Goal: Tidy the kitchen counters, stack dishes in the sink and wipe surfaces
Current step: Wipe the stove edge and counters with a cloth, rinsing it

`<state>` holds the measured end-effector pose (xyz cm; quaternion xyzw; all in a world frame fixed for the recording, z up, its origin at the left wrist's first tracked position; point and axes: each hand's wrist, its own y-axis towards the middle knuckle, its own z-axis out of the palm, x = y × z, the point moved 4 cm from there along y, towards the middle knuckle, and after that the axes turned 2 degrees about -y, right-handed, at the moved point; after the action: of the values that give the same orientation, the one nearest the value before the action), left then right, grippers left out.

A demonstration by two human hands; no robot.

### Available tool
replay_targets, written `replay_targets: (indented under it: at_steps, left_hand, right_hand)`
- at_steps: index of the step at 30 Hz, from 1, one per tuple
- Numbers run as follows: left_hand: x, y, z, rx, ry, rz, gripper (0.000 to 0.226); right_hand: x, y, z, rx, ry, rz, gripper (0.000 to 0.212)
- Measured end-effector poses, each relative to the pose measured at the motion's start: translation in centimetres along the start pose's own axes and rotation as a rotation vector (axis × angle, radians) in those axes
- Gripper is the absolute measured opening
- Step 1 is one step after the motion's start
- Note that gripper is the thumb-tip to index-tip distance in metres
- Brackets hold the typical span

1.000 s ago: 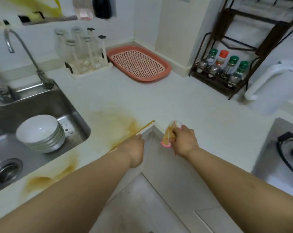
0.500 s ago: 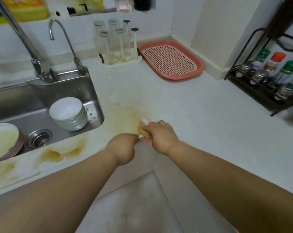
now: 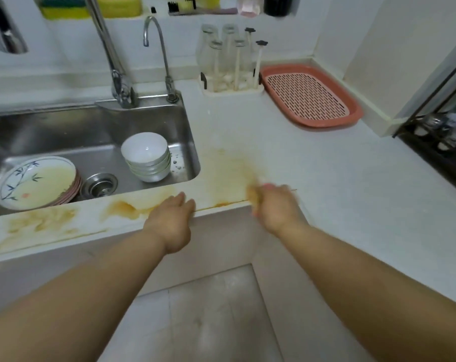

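Note:
My right hand (image 3: 276,205) is closed on a stained cloth (image 3: 253,192) pressed on the white counter (image 3: 326,178) at its inner corner edge; the hand is blurred. My left hand (image 3: 173,218) rests with fingers together on the counter's front edge, holding nothing. Orange-brown stains (image 3: 221,168) spread over the counter right of the steel sink (image 3: 187,142) and along its front lip (image 3: 38,220). In the sink sit a stack of white bowls (image 3: 146,156) and a stack of plates (image 3: 37,181), the top one with a bamboo print.
Two taps (image 3: 159,56) rise behind the sink. A rack of upturned glass bottles (image 3: 231,66) and a pink drain tray (image 3: 310,96) stand at the back. A dark spice rack (image 3: 441,131) is at the right. Sponges (image 3: 64,7) sit on a wall shelf.
The view has swung left, bringing the sink and plates into sight. My right hand with the cloth has moved left along the counter's corner edge onto the stain; my left hand stays on the front edge.

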<state>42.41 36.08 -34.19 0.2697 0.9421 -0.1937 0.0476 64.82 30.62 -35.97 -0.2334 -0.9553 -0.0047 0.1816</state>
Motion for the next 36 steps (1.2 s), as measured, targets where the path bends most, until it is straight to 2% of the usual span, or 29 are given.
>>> replay_targets:
  at_steps: [1, 3, 5, 8, 10, 12, 13, 16, 18, 19, 21, 24, 26, 27, 30, 33, 36]
  left_hand:
    - [0.4, -0.1, 0.0, 0.023, 0.015, -0.019, 0.068]
    - [0.6, -0.3, 0.2, 0.056, 0.046, -0.021, 0.071]
    - [0.8, -0.4, 0.1, 0.061, 0.058, -0.019, 0.072]
    - [0.9, 0.3, -0.6, 0.05, 0.083, -0.01, 0.071]
    - [0.8, 0.9, -1.1, 0.051, 0.075, -0.006, 0.073]
    - [0.5, 1.6, -1.5, 0.059, 0.065, 0.018, 0.074]
    - [0.5, 1.9, -1.5, 0.067, 0.061, 0.029, 0.073]
    - [1.4, 2.6, -1.6, 0.073, 0.073, 0.044, 0.069]
    - [2.4, 3.1, -1.6, 0.086, 0.102, 0.051, 0.069]
    - [2.7, 3.3, -1.6, 0.092, 0.109, 0.056, 0.069]
    - [2.9, 4.0, -1.7, 0.078, 0.103, 0.074, 0.062]
    - [2.6, 5.0, -2.3, 0.064, 0.087, 0.091, 0.037]
    - [2.2, 5.4, -2.8, 0.07, 0.125, 0.107, 0.031]
    - [2.1, 5.4, -2.9, 0.078, 0.135, 0.109, 0.032]
    - [1.9, 5.8, -2.9, 0.063, 0.121, 0.14, 0.032]
    - [2.0, 6.8, -2.7, 0.029, 0.066, 0.136, 0.031]
    - [1.7, 7.6, -2.7, 0.005, 0.019, 0.099, 0.023]
  right_hand:
    - [-2.6, 0.4, -1.2, -0.043, -0.04, 0.128, 0.015]
    - [-4.9, 1.3, -2.3, -0.056, -0.163, 0.281, 0.031]
    - [-2.4, 2.3, -1.4, -0.036, -0.176, 0.297, 0.047]
    - [5.3, 2.1, 2.0, 0.021, -0.081, 0.042, 0.056]
    - [8.3, 0.2, 3.2, 0.074, -0.14, -0.15, 0.06]
    - [7.0, -0.6, 2.2, 0.033, -0.231, -0.198, 0.05]
    - [5.0, -0.6, 1.3, 0.004, -0.279, -0.148, 0.044]
    - [-1.3, 1.3, -1.9, -0.077, -0.331, 0.208, 0.03]
    - [-1.5, 3.9, -1.8, -0.051, -0.237, 0.364, 0.031]
    - [0.1, 4.9, -1.0, -0.029, -0.182, 0.358, 0.035]
    - [4.8, 5.9, 1.3, 0.009, -0.039, 0.23, 0.043]
    - [8.5, 3.4, 3.8, 0.07, 0.068, 0.01, 0.042]
    - [6.4, 1.1, 2.9, 0.067, 0.13, 0.02, 0.033]
    - [4.6, 0.7, 2.1, 0.033, 0.117, 0.043, 0.037]
    - [-1.1, 2.8, -0.2, 0.017, -0.021, 0.279, 0.029]
    - [-0.6, 7.5, 0.1, -0.07, 0.023, 0.391, 0.028]
    - [5.8, 9.4, 1.9, -0.008, 0.097, 0.14, 0.039]
